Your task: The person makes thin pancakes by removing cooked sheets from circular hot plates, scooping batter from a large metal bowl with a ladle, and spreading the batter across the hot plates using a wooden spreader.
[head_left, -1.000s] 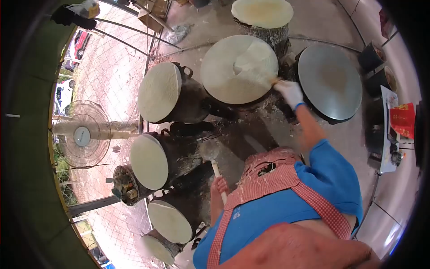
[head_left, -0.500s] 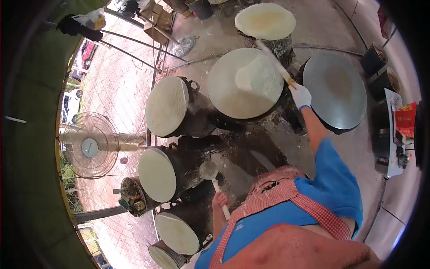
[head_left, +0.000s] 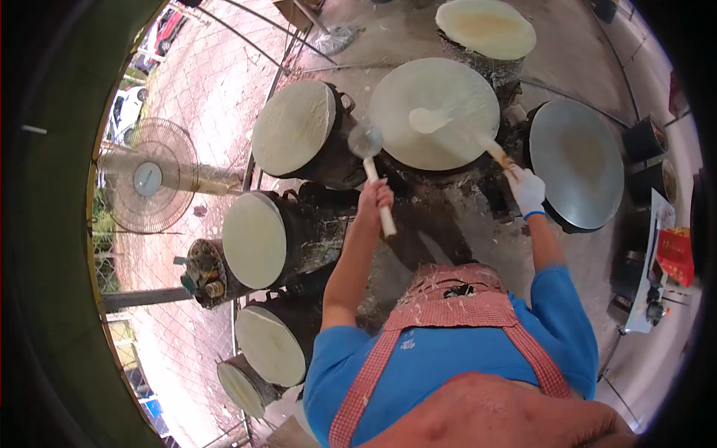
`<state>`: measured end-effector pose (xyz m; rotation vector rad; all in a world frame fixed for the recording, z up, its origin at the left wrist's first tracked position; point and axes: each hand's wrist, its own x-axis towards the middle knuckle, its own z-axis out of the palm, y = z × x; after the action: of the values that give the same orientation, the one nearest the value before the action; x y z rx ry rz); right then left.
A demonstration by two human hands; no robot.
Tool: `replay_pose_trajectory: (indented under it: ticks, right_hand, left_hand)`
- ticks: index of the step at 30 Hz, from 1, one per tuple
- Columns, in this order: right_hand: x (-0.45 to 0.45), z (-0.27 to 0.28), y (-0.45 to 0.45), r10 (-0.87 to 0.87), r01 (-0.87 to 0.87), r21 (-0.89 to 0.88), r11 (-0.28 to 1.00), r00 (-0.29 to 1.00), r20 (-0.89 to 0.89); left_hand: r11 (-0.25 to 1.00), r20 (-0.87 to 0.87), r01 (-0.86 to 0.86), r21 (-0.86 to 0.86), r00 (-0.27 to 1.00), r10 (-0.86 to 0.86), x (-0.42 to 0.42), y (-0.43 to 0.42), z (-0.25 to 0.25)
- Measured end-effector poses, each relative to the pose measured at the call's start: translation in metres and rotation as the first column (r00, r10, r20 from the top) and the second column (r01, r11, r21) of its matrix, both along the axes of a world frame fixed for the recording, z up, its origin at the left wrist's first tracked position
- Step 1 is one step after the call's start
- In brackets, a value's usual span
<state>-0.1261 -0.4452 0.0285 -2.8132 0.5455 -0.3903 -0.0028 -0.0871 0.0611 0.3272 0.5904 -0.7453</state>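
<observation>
My bare left hand [head_left: 376, 198] is closed around the pale handle of a ladle [head_left: 366, 140], whose round bowl is up beside the left rim of the middle griddle. A white glove covers my right hand [head_left: 528, 191], its fingers wrapped round the brownish handle end of a wooden spreader [head_left: 491, 147]. The spreader's far end blurs against the pale batter. Thin batter [head_left: 403, 93] coats the middle griddle, with a thicker patch [head_left: 429, 119] near its centre. Right of my gloved hand is a bare grey griddle [head_left: 571, 183].
Several batter-covered griddles stand on dark drum stoves at left, including an upper-left one [head_left: 293, 127] and a lower one [head_left: 255, 240]. Another cooking sheet [head_left: 489, 28] lies at the back. A fan [head_left: 147, 179] stands by the wire fence. Buckets [head_left: 644, 140] and a side table [head_left: 644, 299] are at right.
My left hand has raised the ladle from low at left to beside the middle griddle. My right hand has drawn the spreader lower, and the thick batter patch is smaller. The view has shifted.
</observation>
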Motion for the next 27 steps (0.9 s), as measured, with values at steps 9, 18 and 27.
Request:
replay_pose_trajectory:
  ticks: [9, 18, 27]
  right_hand:
    - [-0.036, -0.005, 0.092, 0.047, -0.048, 0.097, 0.994, 0.999, 0.013]
    - [-0.056, 0.028, 0.107, 0.342, -0.263, -0.274, 0.925, 0.891, 0.297]
    - [0.015, 0.009, 0.155, 0.479, -0.345, 0.551, 0.760, 0.870, -0.116]
  left_hand:
    - [0.986, 0.178, 0.112, 0.126, 0.975, -0.133, 0.011, -0.089, -0.013]
    - [0.967, -0.009, 0.116, -0.229, 0.993, -0.121, -0.085, 0.034, 0.003]
    - [0.960, 0.171, -0.272, -0.064, 0.945, 0.279, -0.197, 0.092, 0.028]
